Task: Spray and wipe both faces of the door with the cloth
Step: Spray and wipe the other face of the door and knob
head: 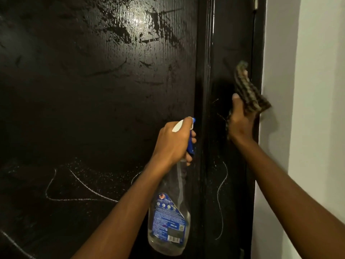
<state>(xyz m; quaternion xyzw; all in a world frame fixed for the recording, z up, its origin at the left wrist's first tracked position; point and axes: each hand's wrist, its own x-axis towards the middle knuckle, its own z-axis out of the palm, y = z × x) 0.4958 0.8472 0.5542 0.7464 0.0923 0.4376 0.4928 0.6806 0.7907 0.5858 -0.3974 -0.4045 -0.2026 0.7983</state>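
Over at the right edge of the door [93, 90], next to the white wall [308, 90], the right hand [240, 120] grips a striped cloth [248, 90] and presses it on the black surface. The left hand [173, 141] is curled round the spray bottle [168, 221] (nozzle facing the door), lower and further left. Wet streaks shine higher up.

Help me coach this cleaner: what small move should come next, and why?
Probably drag the cloth down the narrow edge strip of the door. The right hand holds it there, and a white scribbled line with spray speckles below looks unwiped. The left hand just holds the spray bottle, so no respray seems needed.
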